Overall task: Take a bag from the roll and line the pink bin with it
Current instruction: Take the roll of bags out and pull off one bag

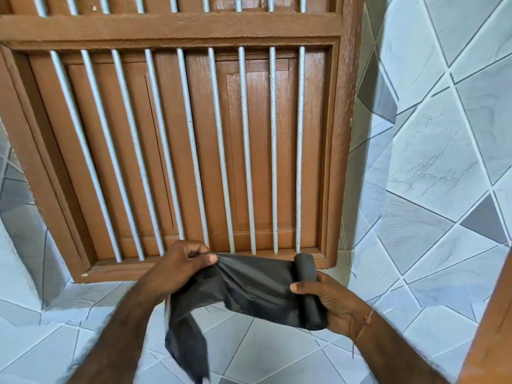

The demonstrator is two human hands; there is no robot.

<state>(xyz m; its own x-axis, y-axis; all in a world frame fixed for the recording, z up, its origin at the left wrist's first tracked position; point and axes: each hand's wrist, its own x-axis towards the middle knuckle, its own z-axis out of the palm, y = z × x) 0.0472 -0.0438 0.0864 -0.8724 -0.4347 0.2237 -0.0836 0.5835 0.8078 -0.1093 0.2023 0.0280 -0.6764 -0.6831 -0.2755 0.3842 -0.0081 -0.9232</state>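
Now the right hand (pixel 329 297) at four o'clock grips the roll (pixel 309 289), thumb across it, its lower end hidden by the palm. From it the bag (pixel 249 284) stretches toward nine o'clock, where the left hand (pixel 180 267) pinches its edge; a loose tail hangs blurred below.
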